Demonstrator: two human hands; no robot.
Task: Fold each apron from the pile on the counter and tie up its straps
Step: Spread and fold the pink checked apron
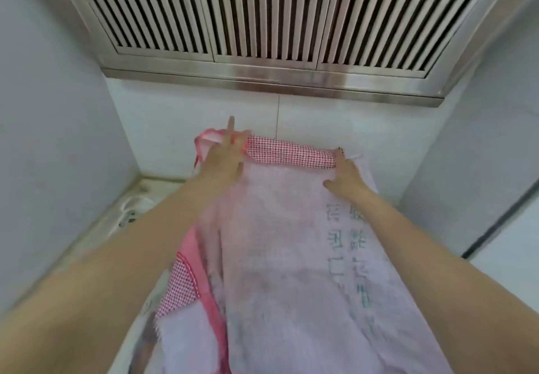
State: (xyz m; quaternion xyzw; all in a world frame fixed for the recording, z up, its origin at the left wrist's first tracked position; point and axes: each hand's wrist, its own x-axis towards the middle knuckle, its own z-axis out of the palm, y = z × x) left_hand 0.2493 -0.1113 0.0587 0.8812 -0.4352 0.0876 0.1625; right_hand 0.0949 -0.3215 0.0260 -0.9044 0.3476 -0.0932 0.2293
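A pale pink apron (291, 257) with green printed characters lies lengthwise on the counter, inside face up. Its far end is rolled into a red-checked roll (291, 153). My left hand (224, 157) holds the roll's left end, one finger raised, beside the pink strap (201, 140) looping off that end. My right hand (347, 175) pinches the roll's right end, fingers curled on the cloth. Another red-checked apron (180, 286) with pink trim lies partly under the pale one at lower left. The view is blurred.
A steel slatted vent hood (277, 23) hangs above the back wall. White tiled walls close in left and right. A white power strip (131, 213) with cable sits on the counter (96, 236) at left.
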